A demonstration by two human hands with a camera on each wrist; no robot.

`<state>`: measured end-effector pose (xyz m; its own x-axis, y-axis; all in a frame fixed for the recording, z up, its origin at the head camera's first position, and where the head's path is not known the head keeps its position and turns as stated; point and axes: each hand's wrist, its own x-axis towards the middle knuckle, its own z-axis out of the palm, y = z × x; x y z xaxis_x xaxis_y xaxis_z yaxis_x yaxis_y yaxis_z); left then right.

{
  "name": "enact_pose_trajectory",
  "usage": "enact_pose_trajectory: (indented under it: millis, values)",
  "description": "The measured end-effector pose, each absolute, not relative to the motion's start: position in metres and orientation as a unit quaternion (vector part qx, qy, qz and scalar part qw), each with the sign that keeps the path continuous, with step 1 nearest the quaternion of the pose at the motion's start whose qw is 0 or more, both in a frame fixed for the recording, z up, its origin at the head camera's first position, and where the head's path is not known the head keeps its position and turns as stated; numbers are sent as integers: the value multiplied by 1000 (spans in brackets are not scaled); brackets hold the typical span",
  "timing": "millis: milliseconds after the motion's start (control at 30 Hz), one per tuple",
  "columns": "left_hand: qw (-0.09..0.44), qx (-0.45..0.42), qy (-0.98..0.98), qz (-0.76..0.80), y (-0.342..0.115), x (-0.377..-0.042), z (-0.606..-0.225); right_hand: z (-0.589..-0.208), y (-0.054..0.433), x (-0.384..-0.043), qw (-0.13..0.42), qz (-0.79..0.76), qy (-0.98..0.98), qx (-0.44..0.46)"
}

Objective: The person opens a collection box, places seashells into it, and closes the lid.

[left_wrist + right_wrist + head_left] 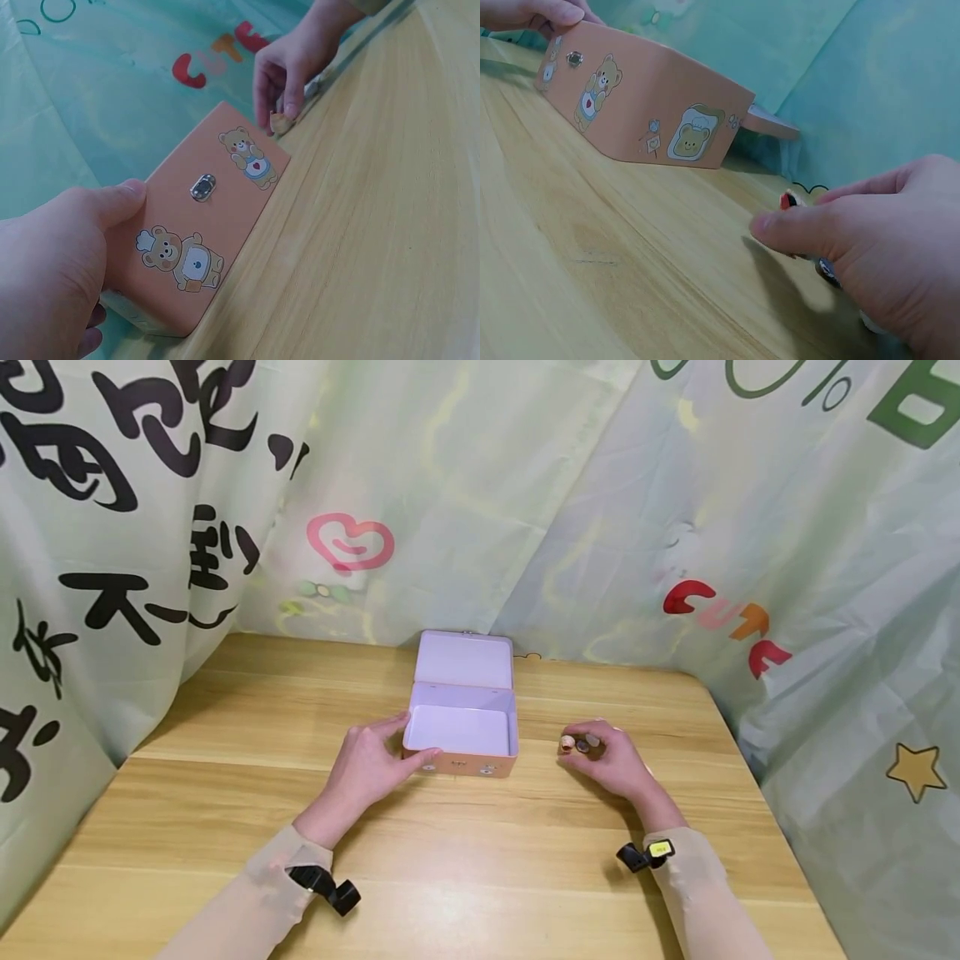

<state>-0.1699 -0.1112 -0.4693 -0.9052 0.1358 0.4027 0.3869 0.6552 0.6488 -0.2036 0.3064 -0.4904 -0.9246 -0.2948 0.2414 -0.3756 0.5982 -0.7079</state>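
A small tin box [470, 732], lilac inside and salmon outside with bear pictures, stands with its lid [465, 660] tipped back. My left hand [367, 760] holds its front left corner, thumb at the front rim and fingers along the left side. To the right of the box, my right hand [606, 760] pinches a small tan, shell-like piece [281, 124] low over the table. A dark little piece [582, 746] and a greyish one [592, 740] show under that hand; whether they are held or lie on the table I cannot tell.
The wooden table [480, 860] reaches a printed curtain [480, 510] behind and at both sides. Each wrist wears a small black camera [345, 896]. A metal clasp [202, 187] sits on the tin's front.
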Motion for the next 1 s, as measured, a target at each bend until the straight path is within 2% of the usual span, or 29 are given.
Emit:
enact_pose_trajectory:
  millis: [533,1000]
  values:
    - [170,-154,-893,-388,-112,-170,-471,-487,301,-205,70,399,-892,202]
    - [169,-151,-892,-392,-113,-171,-473,-457,278,-205,82,421,-873,231]
